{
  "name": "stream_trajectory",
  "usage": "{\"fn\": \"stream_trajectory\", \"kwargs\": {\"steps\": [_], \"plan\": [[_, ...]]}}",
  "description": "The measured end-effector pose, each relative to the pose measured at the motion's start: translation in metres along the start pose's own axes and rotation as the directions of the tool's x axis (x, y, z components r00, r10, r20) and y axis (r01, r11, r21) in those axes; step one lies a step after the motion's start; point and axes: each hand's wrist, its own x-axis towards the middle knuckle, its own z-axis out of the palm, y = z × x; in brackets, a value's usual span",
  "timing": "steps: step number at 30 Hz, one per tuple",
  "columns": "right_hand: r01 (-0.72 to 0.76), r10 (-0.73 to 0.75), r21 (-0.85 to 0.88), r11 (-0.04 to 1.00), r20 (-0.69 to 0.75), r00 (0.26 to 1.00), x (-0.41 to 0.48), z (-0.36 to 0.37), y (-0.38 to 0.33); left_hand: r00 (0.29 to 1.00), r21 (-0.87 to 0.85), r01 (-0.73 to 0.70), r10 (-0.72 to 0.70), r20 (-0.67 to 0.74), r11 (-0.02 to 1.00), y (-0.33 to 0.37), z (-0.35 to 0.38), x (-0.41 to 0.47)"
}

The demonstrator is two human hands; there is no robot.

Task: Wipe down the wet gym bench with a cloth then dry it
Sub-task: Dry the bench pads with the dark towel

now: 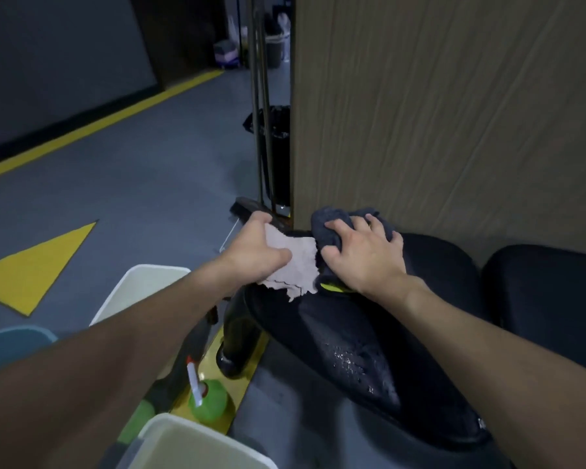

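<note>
Where they hide the bench [335, 333], left hand [254, 245] clutching pale cloth [295, 265], right hand [362, 255] clutching dark cloth [332, 218].

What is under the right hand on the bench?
A bunched dark grey cloth lies under the right hand, on the black bench pad. The pad beneath it is covered; wetness there cannot be seen.

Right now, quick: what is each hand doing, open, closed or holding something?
Left hand: closed, gripping the pale cloth on the bench.
Right hand: closed, fingers curled over the bunched dark towel.
</note>
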Motion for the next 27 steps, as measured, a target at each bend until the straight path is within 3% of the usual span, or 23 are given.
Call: {"fn": "stream_trajectory", "kwargs": {"steps": [3, 10, 16, 20, 27], "plan": [[0.000, 0.000, 0.010, 1.000, -0.021, 1.000, -0.008, 0.001, -0.001, 0.991, 0.298, -0.125, 0.135, -0.011, 0.946, -0.013, 0.012, -0.003], [0.041, -0.042, -0.018, 0.999, -0.107, 0.993, -0.072, 0.004, 0.002, 0.945, 0.547, -0.256, 0.325, -0.031, 0.797, -0.014, 0.037, -0.019], [-0.039, -0.011, -0.234, 0.972, -0.208, 0.978, -0.134, 0.010, -0.004, 0.890, 0.588, -0.385, 0.455, 0.032, 0.711, -0.005, 0.053, -0.033], [-0.063, 0.030, -0.157, 0.986, -0.204, 0.979, -0.123, 0.013, -0.012, 0.838, 0.636, -0.359, 0.536, -0.104, 0.683, -0.015, 0.068, -0.028], [-0.127, 0.114, -0.087, 0.988, -0.142, 0.983, -0.056, 0.006, -0.006, 0.834, 0.617, -0.381, 0.544, -0.093, 0.689, -0.022, 0.068, -0.022]]}}
